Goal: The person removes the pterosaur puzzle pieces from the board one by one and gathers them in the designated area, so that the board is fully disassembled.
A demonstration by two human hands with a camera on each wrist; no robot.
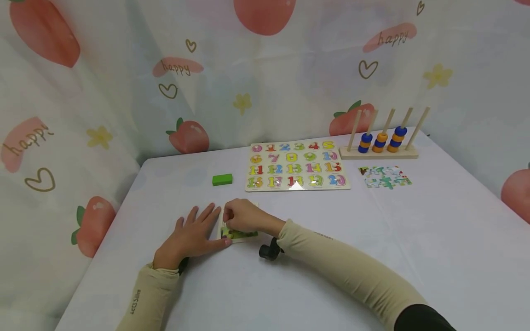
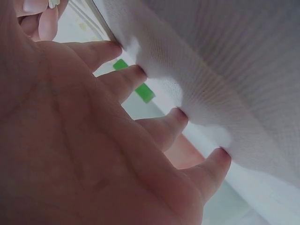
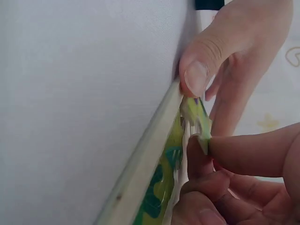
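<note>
A small wooden-framed jigsaw board (image 3: 146, 161) with a green picture lies on the table in front of me. My right hand (image 1: 245, 216) is over it, pinching a green puzzle piece (image 3: 204, 126) between thumb and forefinger. The piece is tilted on edge, close over the board's near corner in the right wrist view. My left hand (image 1: 188, 239) lies at the board's left side with fingers spread. Its thumb touches the frame's near left corner, and its other fingertips (image 2: 177, 114) rest on the white cloth. The right hand hides much of the board in the head view.
A green block (image 1: 222, 179) lies beyond the left hand. Behind the jigsaw is a number puzzle board (image 1: 298, 166). Farther right stand a bead-and-peg rack (image 1: 378, 154) and a group of loose-looking puzzle pieces (image 1: 386, 177). A printed curtain (image 1: 265, 92) hangs behind the table.
</note>
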